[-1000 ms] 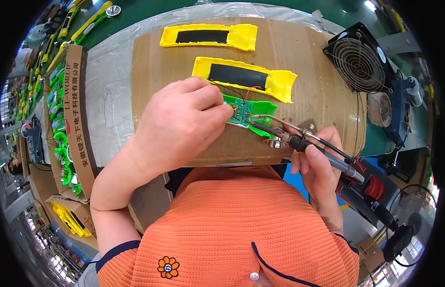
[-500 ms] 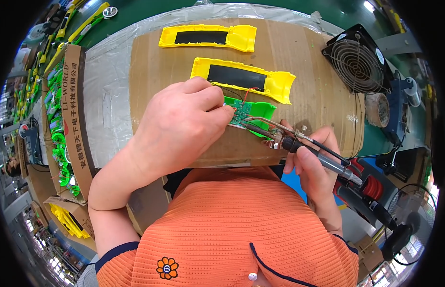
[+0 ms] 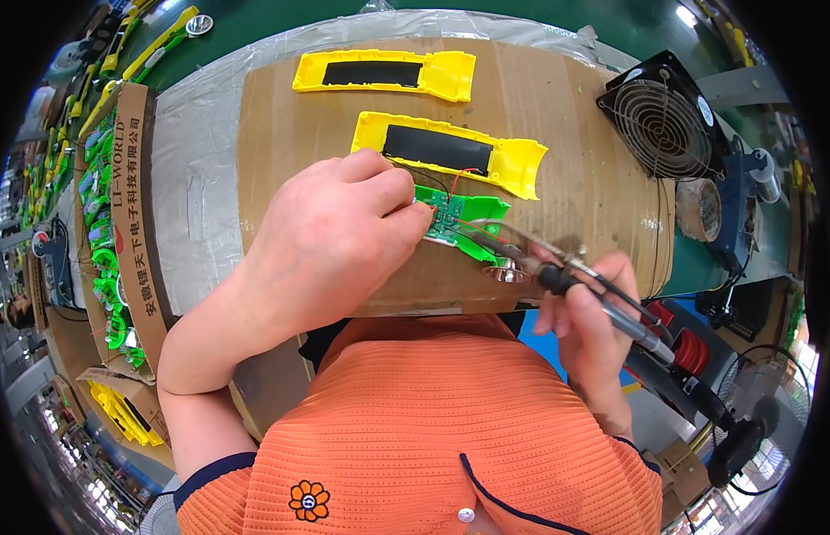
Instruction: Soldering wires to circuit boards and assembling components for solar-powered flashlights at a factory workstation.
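My left hand [image 3: 344, 223] is closed in a pinch at the left end of a small green circuit board [image 3: 445, 217]; what its fingertips hold is hidden. The board sits in a bright green plastic housing [image 3: 486, 212], with a shiny round reflector [image 3: 506, 273] at its near right end. Red and black wires run from the board to a yellow half-shell [image 3: 517, 165] with a black panel, just beyond it. My right hand [image 3: 593, 312] grips a soldering iron [image 3: 611, 308] with a thin metal tube alongside; its blurred front end points left over the housing, and tip contact cannot be made out.
Another yellow half-shell [image 3: 446, 76] lies farther back on the cardboard sheet [image 3: 308, 125]. A black fan [image 3: 665, 116] stands at the far right, beside a roll of tape [image 3: 698, 209]. Along the left, a cardboard box [image 3: 134, 205] holds several green parts.
The soldering iron and my right hand have shifted slightly right and toward me, and the iron is now blurred. My left hand stays at the board.
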A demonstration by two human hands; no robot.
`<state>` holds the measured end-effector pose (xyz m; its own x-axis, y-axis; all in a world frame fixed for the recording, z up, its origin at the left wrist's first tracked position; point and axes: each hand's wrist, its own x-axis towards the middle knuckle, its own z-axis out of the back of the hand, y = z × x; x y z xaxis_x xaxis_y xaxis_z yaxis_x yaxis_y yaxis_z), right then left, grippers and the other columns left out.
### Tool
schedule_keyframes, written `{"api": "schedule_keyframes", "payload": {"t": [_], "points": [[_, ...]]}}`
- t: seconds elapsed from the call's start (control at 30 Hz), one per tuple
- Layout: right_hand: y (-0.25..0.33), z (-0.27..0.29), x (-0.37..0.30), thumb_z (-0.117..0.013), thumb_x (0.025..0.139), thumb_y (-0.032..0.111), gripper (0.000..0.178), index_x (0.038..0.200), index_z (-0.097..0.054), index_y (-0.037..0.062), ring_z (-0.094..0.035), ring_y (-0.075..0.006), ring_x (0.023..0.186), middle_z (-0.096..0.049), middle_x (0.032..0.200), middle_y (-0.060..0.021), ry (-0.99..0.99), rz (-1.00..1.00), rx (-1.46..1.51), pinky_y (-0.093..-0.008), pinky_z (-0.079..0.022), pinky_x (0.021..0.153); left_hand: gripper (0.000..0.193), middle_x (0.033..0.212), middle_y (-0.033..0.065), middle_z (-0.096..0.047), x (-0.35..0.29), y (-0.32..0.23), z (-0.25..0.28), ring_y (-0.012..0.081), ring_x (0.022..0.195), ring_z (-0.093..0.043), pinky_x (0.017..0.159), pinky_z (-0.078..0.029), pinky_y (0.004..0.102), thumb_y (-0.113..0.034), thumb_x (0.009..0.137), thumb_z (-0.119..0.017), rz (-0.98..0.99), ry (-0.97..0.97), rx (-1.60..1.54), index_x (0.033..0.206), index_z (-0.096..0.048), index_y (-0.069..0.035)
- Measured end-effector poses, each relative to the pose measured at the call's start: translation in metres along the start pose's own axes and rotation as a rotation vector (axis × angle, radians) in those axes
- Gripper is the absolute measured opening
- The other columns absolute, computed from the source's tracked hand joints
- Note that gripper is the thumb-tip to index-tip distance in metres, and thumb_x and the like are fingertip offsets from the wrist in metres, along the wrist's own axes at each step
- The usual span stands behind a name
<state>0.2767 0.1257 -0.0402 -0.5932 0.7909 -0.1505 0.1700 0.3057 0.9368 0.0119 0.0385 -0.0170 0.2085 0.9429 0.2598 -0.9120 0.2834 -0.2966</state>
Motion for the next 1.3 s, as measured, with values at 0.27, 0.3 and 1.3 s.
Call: {"api": "schedule_keyframes", "payload": {"t": [0.27,0.3,1.3], "points": [[-0.014,0.033,0.033,-0.055,0.096,0.008,0.012,0.096,-0.043,0.0045,-0.05,-0.0151,0.056,-0.045,0.061,-0.0021,-0.214,0.188,0.089,-0.0516,-0.048,0.102,0.009,0.081,0.0056,-0.056,0.015,-0.006,0.017,0.0242,0.084,-0.059,0.075,-0.051,0.0381,-0.013,0.076,-0.066,-0.018,-0.088,0.057,0.078,-0.06,-0.007],[-0.012,0.03,0.034,-0.051,0.098,0.013,0.015,0.086,-0.042,0.0114,-0.047,-0.0122,0.058,-0.036,0.059,0.0015,-0.209,0.165,0.07,-0.0521,-0.035,0.113,0.009,0.084,0.0061,-0.058,0.022,-0.001,0.021,0.0244,0.088,-0.06,0.078,-0.051,0.0384,-0.013,0.079,-0.066,-0.005,-0.086,0.095,0.082,-0.062,-0.006],[-0.016,0.031,0.037,-0.055,0.097,0.009,0.015,0.094,-0.04,0.0104,-0.047,-0.012,0.055,-0.041,0.063,-0.0005,-0.157,0.248,0.235,-0.0468,-0.05,0.097,0.065,0.137,0.0182,-0.052,0.063,0.236,0.045,0.034,0.128,-0.051,0.105,-0.039,0.0538,-0.038,0.095,-0.061,0.401,0.28,0.625,0.15,-0.035,-0.014]]}}
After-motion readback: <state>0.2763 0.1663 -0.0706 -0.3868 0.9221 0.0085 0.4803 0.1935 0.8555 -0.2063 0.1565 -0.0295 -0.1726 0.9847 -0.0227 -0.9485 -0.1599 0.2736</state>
